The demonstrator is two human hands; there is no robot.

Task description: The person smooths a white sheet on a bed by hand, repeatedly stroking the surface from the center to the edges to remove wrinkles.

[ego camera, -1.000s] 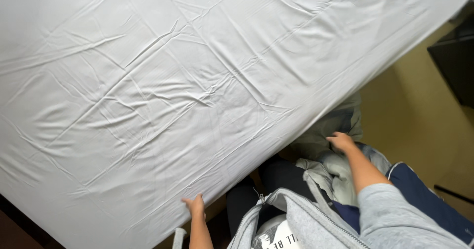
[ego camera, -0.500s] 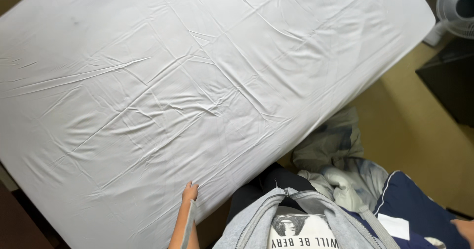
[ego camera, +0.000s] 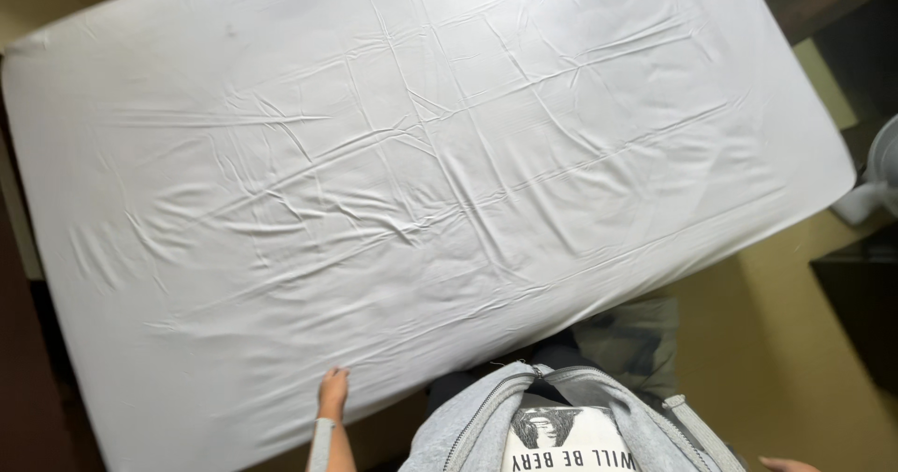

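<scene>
Both hands sit low in the head view, well apart from each other. The left hand rests flat on the near edge of the white fitted sheet, fingers stretched out and pressed onto the cloth, gripping nothing. The right hand shows only as a sliver at the bottom right corner, over the tan floor; too little of it is visible to tell whether it is loose or closed, or whether it holds anything.

The sheet covers the whole mattress, which lies at a slant across the picture. Its surface is creased with many fine folds, thickest near the middle, and a small dark spot marks it near the upper left. The near long edge of the bed runs just in front of the person's body, where an open grey zip hoodie hangs over a white printed shirt. A crumpled greyish cloth lies on the floor just beside the bed edge, to the person's right. Part of a white fan stands at the far right.
</scene>
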